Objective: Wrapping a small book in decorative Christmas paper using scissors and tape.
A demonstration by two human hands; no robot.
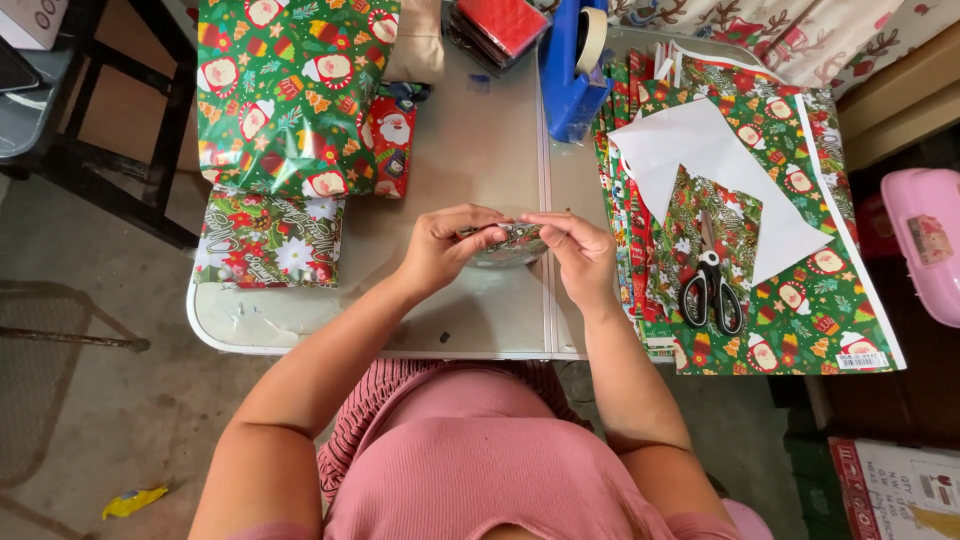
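Both hands meet over the middle of the worktop (470, 320). The left hand (440, 250) and the right hand (580, 255) are each curled shut, fingertips pinched on a small item (510, 243) half covered in patterned wrap, held just above the surface near the centre seam. What lies under the paper cannot be told.

To fold it well, in my judgement, the paper should be pulled snug, the edge creased flat with the thumbs, and one hand kept pinning the fold while the other reaches for tape.

Counted: one pair of scissors (712, 290) on the paper sheets (800, 300) at right, one blue tape dispenser (572, 70), three wrapped parcels at upper left, the largest a green parcel (290, 90), and one pink box (930, 250) off the right edge.
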